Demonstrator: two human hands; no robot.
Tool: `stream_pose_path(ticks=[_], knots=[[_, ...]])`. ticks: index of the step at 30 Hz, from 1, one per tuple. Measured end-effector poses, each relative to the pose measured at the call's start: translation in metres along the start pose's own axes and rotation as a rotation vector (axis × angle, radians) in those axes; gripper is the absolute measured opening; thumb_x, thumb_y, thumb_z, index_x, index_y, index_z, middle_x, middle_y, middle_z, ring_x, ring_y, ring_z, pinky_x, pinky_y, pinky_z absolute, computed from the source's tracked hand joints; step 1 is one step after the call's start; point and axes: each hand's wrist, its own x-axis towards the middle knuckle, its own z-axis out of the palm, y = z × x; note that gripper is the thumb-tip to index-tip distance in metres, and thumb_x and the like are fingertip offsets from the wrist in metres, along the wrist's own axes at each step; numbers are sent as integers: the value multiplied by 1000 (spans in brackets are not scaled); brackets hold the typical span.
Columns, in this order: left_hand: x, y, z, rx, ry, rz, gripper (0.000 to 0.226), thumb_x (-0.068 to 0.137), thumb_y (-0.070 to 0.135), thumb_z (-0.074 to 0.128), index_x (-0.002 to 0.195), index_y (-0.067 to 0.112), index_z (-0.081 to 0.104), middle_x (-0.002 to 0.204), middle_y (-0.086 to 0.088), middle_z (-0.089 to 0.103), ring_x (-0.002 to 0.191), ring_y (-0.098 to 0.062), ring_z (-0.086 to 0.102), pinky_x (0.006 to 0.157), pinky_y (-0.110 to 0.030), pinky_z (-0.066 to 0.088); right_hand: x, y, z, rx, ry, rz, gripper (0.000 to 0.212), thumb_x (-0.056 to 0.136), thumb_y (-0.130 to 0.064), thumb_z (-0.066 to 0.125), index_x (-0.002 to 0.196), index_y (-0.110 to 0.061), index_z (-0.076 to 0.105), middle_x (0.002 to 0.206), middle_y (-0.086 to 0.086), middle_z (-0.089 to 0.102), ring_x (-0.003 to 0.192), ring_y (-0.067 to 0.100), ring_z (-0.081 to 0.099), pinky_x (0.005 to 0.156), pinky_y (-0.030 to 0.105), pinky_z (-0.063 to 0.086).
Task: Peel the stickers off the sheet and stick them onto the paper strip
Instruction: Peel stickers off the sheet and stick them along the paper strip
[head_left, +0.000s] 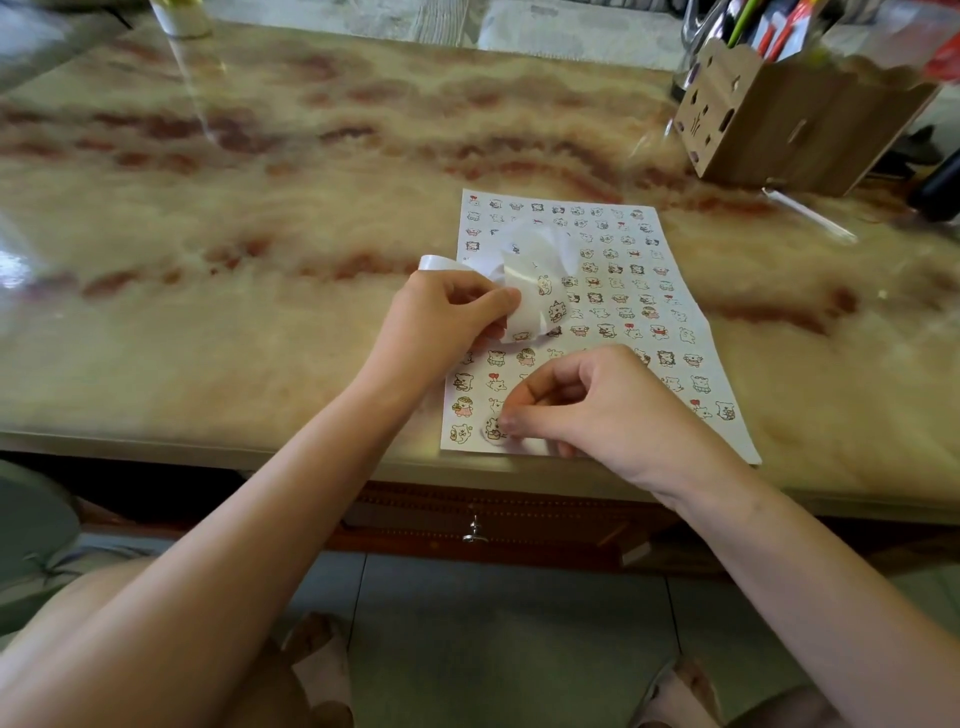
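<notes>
A white sticker sheet (628, 291) printed with several small cartoon animals lies flat near the table's front edge. My left hand (441, 322) holds a curled white paper strip (519, 291) above the sheet's left side; a few stickers sit on the strip. My right hand (582, 405) is over the sheet's lower left corner, and its thumb and forefinger pinch a small round sticker (492, 429) that lifts off the sheet.
The marbled glossy table (260, 208) spreads wide to the left and back. A cardboard pen holder (789, 119) full of pens stands at the back right, with a clear tube beside it. A jar (179, 21) stands at the far left back.
</notes>
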Motion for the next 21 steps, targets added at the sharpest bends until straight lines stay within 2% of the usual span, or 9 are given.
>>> stream_pose_path(ticks=[4,6,15,21], knots=[[-2,1,0,7,-7,15,21,88,22,66,70,12,69,62,3,65,57,-9,55,65,-27,48,-1,0,1,-35,10,-6,8,75,-16,79,76,-9,74,69,9,70,43,-1,45,53,16,40],[-2,1,0,11,-10,20,23,88,22,66,67,15,67,58,6,63,55,-9,54,64,-26,47,-1,0,2,-49,18,-13,9,75,-18,79,75,-11,75,68,5,70,45,-2,47,56,18,40],[-1,0,0,-4,-18,31,25,88,21,66,64,15,66,56,7,62,56,-11,53,64,-29,46,0,4,7,-148,90,-38,9,74,-23,80,72,-17,74,68,-5,71,58,-3,58,55,7,42],[-1,0,0,-2,-21,38,24,88,21,66,66,12,66,58,5,63,58,-13,54,66,-31,47,-2,5,10,-199,131,-61,9,74,-25,79,71,-19,73,65,-8,69,61,-2,59,59,14,45]])
